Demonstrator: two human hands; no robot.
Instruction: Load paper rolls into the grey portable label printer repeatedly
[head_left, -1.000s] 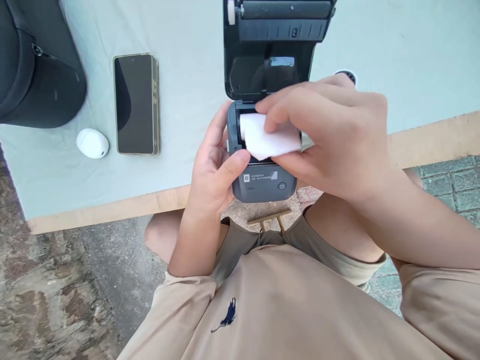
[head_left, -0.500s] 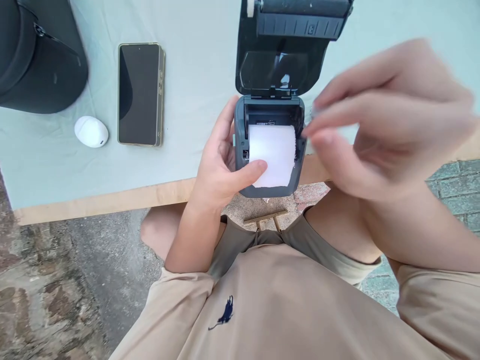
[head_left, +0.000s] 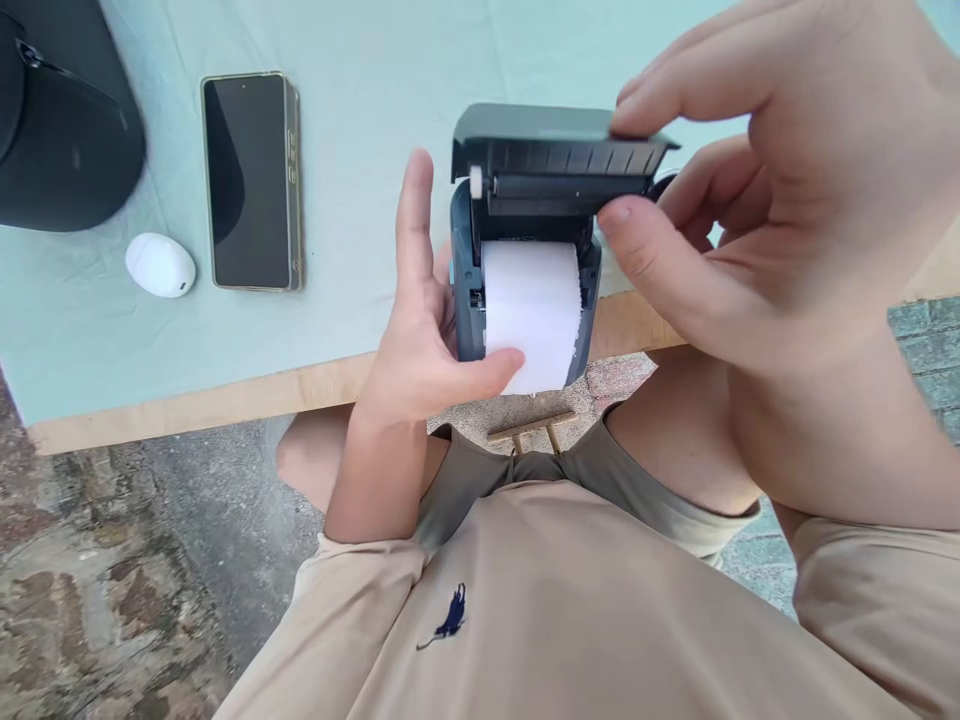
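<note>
A small dark grey label printer (head_left: 466,325) is held over the table's front edge in my left hand (head_left: 420,340). My left thumb presses on the white paper roll (head_left: 532,300) inside it, whose loose end reaches over the printer's near edge; the index finger points up and the other fingers are mostly hidden behind the body. With thumb and index finger, my right hand (head_left: 750,190) pinches the right end of the printer's lid (head_left: 540,125). The lid stands partly raised, tilted over the paper, with a black roller (head_left: 562,190) along its edge.
On the pale green tablecloth (head_left: 360,90) lie a phone (head_left: 251,185) and a white egg-shaped case (head_left: 160,265), left of the printer. A black zippered bag (head_left: 67,130) stands at the far left. The table's wooden edge (head_left: 202,405) runs just above my legs.
My right hand has moved onto the lid and taken hold of it. The lid has swung down from wide open to partly closed. The paper's end now reaches further towards me.
</note>
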